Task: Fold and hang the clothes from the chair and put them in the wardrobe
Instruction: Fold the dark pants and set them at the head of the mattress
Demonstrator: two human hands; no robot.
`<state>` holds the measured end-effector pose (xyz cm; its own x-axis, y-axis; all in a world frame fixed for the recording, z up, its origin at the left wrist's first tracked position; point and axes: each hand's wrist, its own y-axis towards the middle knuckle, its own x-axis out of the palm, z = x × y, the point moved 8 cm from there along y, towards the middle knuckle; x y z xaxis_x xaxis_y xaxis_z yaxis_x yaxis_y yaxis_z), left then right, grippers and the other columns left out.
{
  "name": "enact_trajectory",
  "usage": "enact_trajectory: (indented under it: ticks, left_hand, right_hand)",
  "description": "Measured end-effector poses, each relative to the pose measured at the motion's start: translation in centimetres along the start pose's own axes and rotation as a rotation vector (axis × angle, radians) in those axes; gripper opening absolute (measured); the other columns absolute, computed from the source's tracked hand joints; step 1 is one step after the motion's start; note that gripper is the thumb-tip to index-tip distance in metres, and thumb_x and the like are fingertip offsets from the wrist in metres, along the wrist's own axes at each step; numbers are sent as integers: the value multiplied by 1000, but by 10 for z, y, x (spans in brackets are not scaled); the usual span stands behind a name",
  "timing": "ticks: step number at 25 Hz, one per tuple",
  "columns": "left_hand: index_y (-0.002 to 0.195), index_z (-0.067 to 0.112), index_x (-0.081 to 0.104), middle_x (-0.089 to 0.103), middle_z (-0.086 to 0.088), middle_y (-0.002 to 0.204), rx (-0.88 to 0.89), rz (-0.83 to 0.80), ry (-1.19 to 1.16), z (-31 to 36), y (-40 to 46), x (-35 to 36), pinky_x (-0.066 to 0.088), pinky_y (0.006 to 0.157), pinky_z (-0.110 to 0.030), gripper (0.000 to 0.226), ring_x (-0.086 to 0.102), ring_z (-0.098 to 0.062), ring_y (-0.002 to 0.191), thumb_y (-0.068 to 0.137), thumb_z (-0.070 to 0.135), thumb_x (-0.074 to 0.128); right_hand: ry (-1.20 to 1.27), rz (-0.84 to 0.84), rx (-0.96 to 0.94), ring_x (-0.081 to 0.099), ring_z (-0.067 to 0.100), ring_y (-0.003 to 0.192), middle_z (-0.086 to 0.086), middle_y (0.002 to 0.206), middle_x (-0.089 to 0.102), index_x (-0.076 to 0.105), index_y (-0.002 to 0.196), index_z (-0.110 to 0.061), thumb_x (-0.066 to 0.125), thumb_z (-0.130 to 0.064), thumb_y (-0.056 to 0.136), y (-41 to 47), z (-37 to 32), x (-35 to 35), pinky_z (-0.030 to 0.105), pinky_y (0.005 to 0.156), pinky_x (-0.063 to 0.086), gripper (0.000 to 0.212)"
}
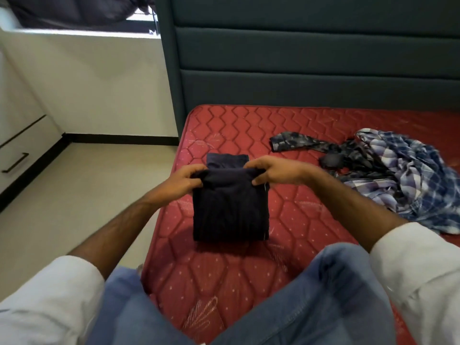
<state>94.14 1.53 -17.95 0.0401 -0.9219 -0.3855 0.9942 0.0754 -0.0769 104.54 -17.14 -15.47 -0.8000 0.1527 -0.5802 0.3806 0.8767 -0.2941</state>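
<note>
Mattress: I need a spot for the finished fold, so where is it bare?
Bare red mattress lies between the dark folded garment and the headboard, and nearer, before the knees. The right side is crowded by the plaid shirt and patterned cloth.

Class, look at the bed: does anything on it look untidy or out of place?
Yes. The checked shirt and a dark patterned garment lie crumpled on the red mattress, unfolded, while both hands grip the neatly folded navy garment.

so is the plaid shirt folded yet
No, the plaid shirt lies crumpled on the mattress, apart from both hands.
</note>
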Motion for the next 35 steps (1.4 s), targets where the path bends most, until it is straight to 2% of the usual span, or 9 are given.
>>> enact_trajectory:
  ticks: [5, 9, 15, 19, 22, 28, 30, 33, 35]
  left_hand:
    - [111, 3, 63, 67, -18, 101, 11, 303, 194, -9, 97, -50, 57, 68, -42, 27, 63, -27, 86, 87, -6, 53]
    - [91, 7, 56, 59, -9, 84, -93, 374, 268, -62, 169, -51, 36, 64, -34, 15, 54, -23, 78, 86, -7, 54]
    - [112, 0, 61, 63, -18, 109, -251, 528, 216, -158, 216, -36, 38, 78, -33, 18, 59, -32, 102, 97, 10, 59]
    - [114, 10, 63, 71, -9, 113, -401, 493, -223, -207, 198, -13, 55, 94, -45, 59, 68, -24, 105, 82, 60, 71]
    - [126, 9, 64, 74, -7, 117, -375, 228, -372, -197, 179, 30, 59, 92, -38, 53, 72, -15, 104, 82, 27, 85]
    - [131, 8, 57, 70, -4, 114, -257, 329, -381, -129, 136, 32, 54, 71, -13, 48, 68, -13, 97, 87, -7, 69]
    - [128, 10, 57, 69, 1, 112, -140, 252, -320, -74, 138, 37, 52, 81, -13, 41, 66, -11, 102, 89, 3, 69]
    - [129, 13, 60, 67, -7, 126, 3, 57, -258, 8, 132, 60, 48, 96, -17, 37, 65, -8, 109, 94, 5, 60]
    - [132, 16, 57, 63, -4, 127, 46, -22, -229, 42, 124, 66, 46, 95, -12, 40, 64, 1, 103, 98, -4, 49]
  right_hand:
    - [-96, 286, 50, 56, 6, 65, -6, 75, 59, 60, 82, -20, 62, 7, 90, 65, 0, -87, 15, 53, 45, 28]
    - [-217, 432, 194, 60, 21, 83, 0, 82, 60, 57, 78, -19, 63, 2, 86, 139, 70, -105, 27, 63, 41, 23]
    - [-183, 721, 279, 45, 35, 133, 14, 142, 49, 49, 142, -10, 59, -22, 93, 178, 147, -68, 40, 111, 37, 51]
    - [-525, 452, 240, -3, 28, 157, 3, 171, 0, 13, 162, -29, 25, -71, 91, 168, 153, 54, 56, 124, 0, 84]
    - [-568, 435, 273, -15, 28, 156, 0, 170, -12, 6, 163, -32, 26, -73, 93, 173, 171, 73, 62, 122, -8, 83]
    - [-138, 520, 309, 25, 23, 150, 0, 163, 29, 42, 152, -31, 44, -74, 91, 130, 138, 38, 41, 122, 21, 74]
    - [405, 490, 227, 47, 16, 139, 3, 152, 48, 45, 151, -23, 43, -81, 87, 118, 108, 34, 29, 111, 40, 86]
    - [1302, 483, 130, 71, 17, 104, 12, 118, 72, 69, 125, -14, 66, -52, 91, 107, 87, 27, 25, 85, 55, 51]
    - [1478, 538, 13, 69, 16, 100, 14, 117, 70, 68, 116, -13, 82, -44, 81, 91, 75, 17, 25, 88, 54, 49]
